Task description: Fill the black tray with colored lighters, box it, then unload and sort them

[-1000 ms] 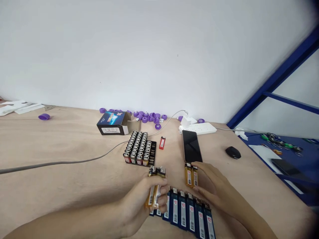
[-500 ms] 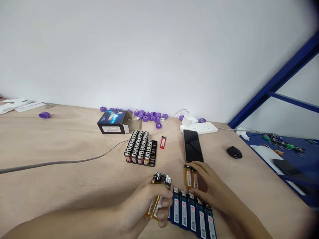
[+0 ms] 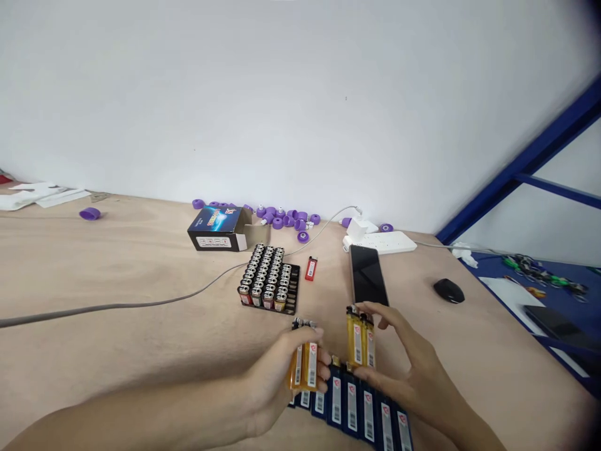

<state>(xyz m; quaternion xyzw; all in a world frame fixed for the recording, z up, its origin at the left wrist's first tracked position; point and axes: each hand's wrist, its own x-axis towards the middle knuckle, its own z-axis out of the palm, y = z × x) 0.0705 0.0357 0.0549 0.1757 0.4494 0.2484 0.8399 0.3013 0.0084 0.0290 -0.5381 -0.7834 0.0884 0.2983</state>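
A pale wood-toned tabletop [image 3: 117, 263] runs back to a plain white wall [image 3: 282, 94], and near its middle sits a black lighter tray [image 3: 293, 288] filled with upright disposable lighters [image 3: 263, 275], slots showing along its right edge. Nearer the person than the tray, and slightly to its right, the left hand [image 3: 270, 363] is curled closed around amber lighters [image 3: 310, 366]; two show clearly. Farther right of the tray, the right hand [image 3: 417, 366] is partly open, thumb and fingers pinching a pair of yellow lighters [image 3: 357, 344] by their ends; whether these touch the tabletop cannot be told. In front of the tray, to the right, dark blue lighters [image 3: 352, 401] lie side by side in a row, partly hidden by both hands.

Just right of the tray lies a red lighter [image 3: 310, 269], then a smartphone [image 3: 369, 275], and well apart, a black computer mouse [image 3: 449, 290]. Behind the tray are an open blue-and-black carton [image 3: 213, 228], purple plastic caps [image 3: 300, 225] and, rightward, a white power strip [image 3: 392, 242]. A grey cable [image 3: 141, 306] stretches left of the tray; far right stands a blue metal frame [image 3: 498, 178].
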